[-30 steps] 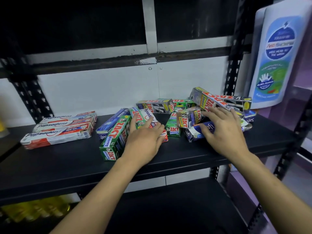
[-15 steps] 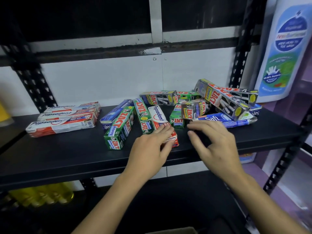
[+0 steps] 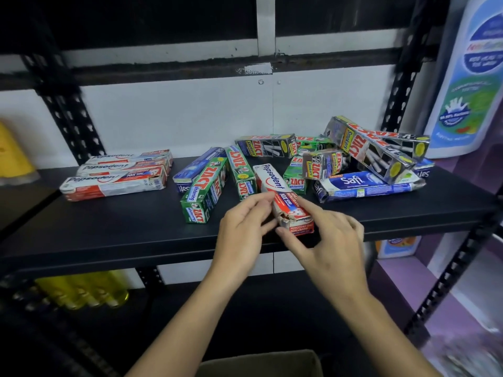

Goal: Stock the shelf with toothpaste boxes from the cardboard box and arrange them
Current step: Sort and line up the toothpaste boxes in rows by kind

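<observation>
Bare shelf front (image 3: pixel 109 229) lies open (jumbled boxes (image 3: pixel 367 156) crowd right).

Two bare forearms come up from the bottom edge of the view, with no sleeve, cuff, watch, bracelet or ring visible on either. The slender, bare left hand (image 3: pixel 242 227) has short, plain, unpainted nails. The bare right hand (image 3: pixel 329 240) is slightly blurred, with a short thumbnail showing; its knuckles and tendons stand out along the back

Pepsodent stack (image 3: pixel 117 175) sits far left on my shelf (image 3: pixel 109 235), jumbled Zact pile (image 3: pixel 362 148) right, cardboard box (image 3: pixel 258 363) down below me.
</observation>
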### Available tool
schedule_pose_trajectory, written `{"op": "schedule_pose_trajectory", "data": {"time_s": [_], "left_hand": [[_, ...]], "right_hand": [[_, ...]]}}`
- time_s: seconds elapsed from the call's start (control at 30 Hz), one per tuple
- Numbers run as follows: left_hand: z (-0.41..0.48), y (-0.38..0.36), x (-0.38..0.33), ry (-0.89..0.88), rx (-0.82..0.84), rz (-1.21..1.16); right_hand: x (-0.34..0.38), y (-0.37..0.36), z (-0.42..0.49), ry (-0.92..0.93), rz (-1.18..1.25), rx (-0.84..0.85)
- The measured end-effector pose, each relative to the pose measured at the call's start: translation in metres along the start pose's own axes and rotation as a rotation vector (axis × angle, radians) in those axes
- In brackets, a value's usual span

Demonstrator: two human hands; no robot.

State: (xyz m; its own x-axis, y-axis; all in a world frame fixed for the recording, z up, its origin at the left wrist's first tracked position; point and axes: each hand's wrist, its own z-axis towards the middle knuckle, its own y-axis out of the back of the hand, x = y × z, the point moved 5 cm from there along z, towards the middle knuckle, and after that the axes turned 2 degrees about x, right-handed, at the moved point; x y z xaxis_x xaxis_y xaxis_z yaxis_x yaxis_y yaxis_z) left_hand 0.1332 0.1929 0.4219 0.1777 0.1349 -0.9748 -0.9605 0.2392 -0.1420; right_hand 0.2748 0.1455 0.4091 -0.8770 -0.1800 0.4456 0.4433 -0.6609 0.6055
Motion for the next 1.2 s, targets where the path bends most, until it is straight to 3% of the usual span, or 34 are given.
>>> {"op": "schedule_pose_trajectory", "data": {"time_s": [0.13, 0.3, 0.43, 0.5, 0.6, 0.77, 1.07, 1.2], "left_hand": [[0.001, 0.006, -0.006, 0.01, 0.09, 0.099], [0.005, 0.012, -0.017, -0.3, 0.058, 0.76], [0.015, 0.005, -0.024, -0.438, 0.105, 0.967], [0.019, 0.006, -0.03, -0.435, 0.087, 0.909], [0.022, 0.017, -0.041, -0.355, 0.06, 0.605], [0.017, 0.047, -0.061, -0.296, 0.006, 0.315], [-0.014, 0.147, -0.095, -0.334, -0.315, 0.463], [-0.033, 0.203, -0.104, -0.36, -0.488, 0.517]], "right_hand": [[-0.008, 0.021, -0.002, -0.024, 0.238, -0.07], [-0.034, 0.05, -0.004, -0.212, 0.714, -0.092], [-0.039, 0.075, -0.003, -0.211, 0.887, -0.083], [-0.037, 0.085, -0.001, -0.198, 0.951, -0.084], [-0.033, 0.09, 0.006, -0.178, 1.022, -0.05], [-0.015, 0.073, 0.024, -0.107, 1.125, 0.095], [0.066, 0.012, 0.058, 0.024, 1.033, 0.363], [0.112, -0.021, 0.073, 0.167, 0.802, 0.416]]}}
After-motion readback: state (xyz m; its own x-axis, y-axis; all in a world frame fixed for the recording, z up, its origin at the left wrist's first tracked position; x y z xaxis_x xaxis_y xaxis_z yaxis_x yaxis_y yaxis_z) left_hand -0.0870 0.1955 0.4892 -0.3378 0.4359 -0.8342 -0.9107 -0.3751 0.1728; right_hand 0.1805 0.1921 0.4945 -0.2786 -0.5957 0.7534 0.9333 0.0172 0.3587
